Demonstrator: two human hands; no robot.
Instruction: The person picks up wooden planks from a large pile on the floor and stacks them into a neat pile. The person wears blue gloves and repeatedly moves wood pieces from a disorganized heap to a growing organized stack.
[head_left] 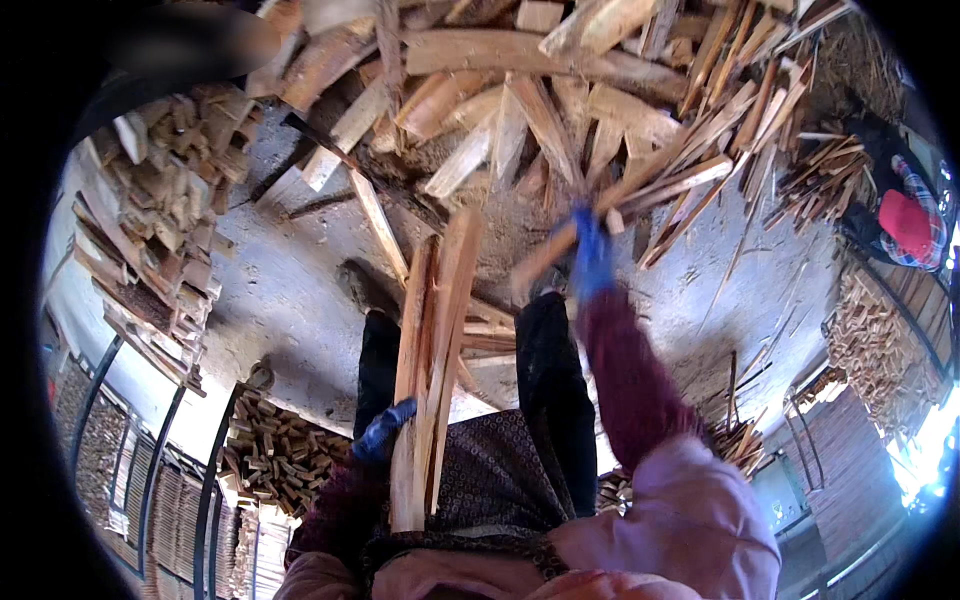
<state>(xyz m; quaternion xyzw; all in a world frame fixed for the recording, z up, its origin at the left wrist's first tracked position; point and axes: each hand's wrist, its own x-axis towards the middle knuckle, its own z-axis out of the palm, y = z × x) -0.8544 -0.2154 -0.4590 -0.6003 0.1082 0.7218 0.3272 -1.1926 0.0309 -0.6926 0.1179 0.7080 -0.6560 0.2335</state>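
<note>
My left hand (383, 430), in a blue glove, is closed around long split wood pieces (408, 380) that stand on end in front of my lap, side by side. One reddish-brown wood piece (457, 270) leans among them, its top reaching past my knees. My right hand (592, 255), also gloved in blue, is stretched forward and smeared by motion. Its fingers appear wrapped round a wood stick (545, 262) that is blurred along with it. The stick slants over the near edge of the wood heap (540, 130); its far part blends with other sticks there.
Stacked split wood (160, 210) rises at the left, with a pile of short blocks (275, 450) below it. Thin sticks (820, 180) lie at the right. Another person in a red cap (905, 222) is at the far right. Wood chips litter the concrete floor (280, 310).
</note>
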